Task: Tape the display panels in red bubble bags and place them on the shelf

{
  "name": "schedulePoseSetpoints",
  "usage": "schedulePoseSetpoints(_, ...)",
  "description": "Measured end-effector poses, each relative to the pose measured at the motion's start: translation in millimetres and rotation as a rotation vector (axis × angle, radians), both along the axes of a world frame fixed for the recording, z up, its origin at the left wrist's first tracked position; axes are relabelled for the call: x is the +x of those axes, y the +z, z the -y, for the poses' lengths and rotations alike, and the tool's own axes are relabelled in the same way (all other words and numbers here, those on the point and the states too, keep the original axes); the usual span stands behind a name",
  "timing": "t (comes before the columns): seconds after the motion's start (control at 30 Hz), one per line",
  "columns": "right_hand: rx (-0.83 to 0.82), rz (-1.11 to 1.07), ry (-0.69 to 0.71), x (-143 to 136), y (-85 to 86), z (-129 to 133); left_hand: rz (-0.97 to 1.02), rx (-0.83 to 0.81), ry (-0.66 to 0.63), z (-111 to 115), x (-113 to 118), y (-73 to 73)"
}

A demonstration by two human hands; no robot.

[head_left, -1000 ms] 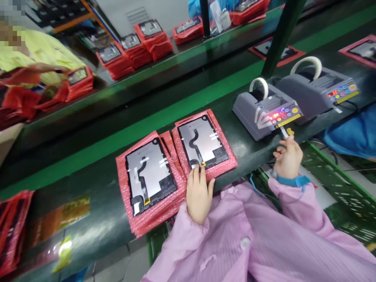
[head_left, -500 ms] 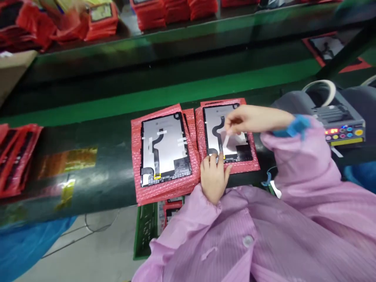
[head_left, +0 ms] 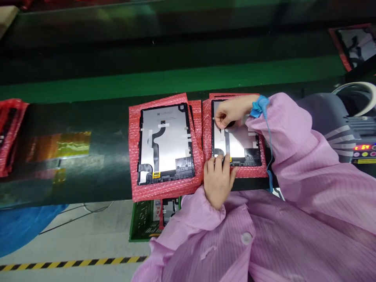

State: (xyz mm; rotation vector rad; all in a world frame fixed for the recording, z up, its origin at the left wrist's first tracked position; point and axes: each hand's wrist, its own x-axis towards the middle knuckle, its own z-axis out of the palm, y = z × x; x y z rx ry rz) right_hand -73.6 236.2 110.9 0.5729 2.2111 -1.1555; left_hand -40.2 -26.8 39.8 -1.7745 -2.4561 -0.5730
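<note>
The right display panel point(head_left: 239, 145) lies back up on red bubble-wrap bags point(head_left: 251, 172), a dark flex cable along its middle. Over its upper left part, my right hand point(head_left: 232, 111) pinches a short white tape strip point(head_left: 222, 135), which reaches down beside the cable. My left hand point(head_left: 217, 178) rests on the panel's lower edge, fingers stretched out near the cable's yellow-marked end. To the left, a similar panel point(head_left: 173, 147) lies on its own bags, with white tape pieces across its cable and sides.
A grey tape dispenser point(head_left: 326, 117) with a red display stands at the right. A wrist-strap cord point(head_left: 268, 145) hangs from my right wrist. More red bags point(head_left: 10, 137) lie at far left; a green crate point(head_left: 141, 225) sits below the bench edge.
My right hand has come down and left over the panel, bringing the white tape strip to the cable. My left hand stays at the lower edge. The view has tilted down.
</note>
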Motion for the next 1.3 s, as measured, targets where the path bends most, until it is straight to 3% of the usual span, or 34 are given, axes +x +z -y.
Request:
schedulePoseSetpoints(0.2,0.059,0.028,0.0,-8,3.9,5,-0.057,0.001,-0.001,1,1,3.2)
schedulePoseSetpoints(0.3,0.112,-0.026,0.086,-7,2.5,4,-0.064,-0.039,0.014,-3,1,7.9)
schedulePoseSetpoints(0.5,0.252,-0.1,0.19,-4,-12.8,-6,-0.066,-0.216,0.124,-29,-2,19.7)
schedulePoseSetpoints(0.67,0.432,-0.171,0.211,1,-20.7,2,-0.067,-0.31,0.134,-45,-7,18.6)
schedulePoseSetpoints(0.77,0.572,-0.26,0.157,5,-21.3,8,-0.07,-0.353,0.128,-47,-7,17.0)
schedulePoseSetpoints(0.9,0.786,-0.29,-0.036,13,-15.2,11,-0.086,-0.417,0.124,-47,-5,16.7)
schedulePoseSetpoints(1.03,0.946,-0.334,-0.248,52,7.9,38,-0.117,-0.491,0.136,-52,-2,20.8)
schedulePoseSetpoints(1.17,0.872,-0.587,-0.447,132,30.7,95,-0.155,-0.532,0.135,-58,-2,24.5)
schedulePoseSetpoints(1.3,0.75,-0.779,-0.68,198,27.2,135,-0.169,-0.404,0.197,-52,-6,13.1)
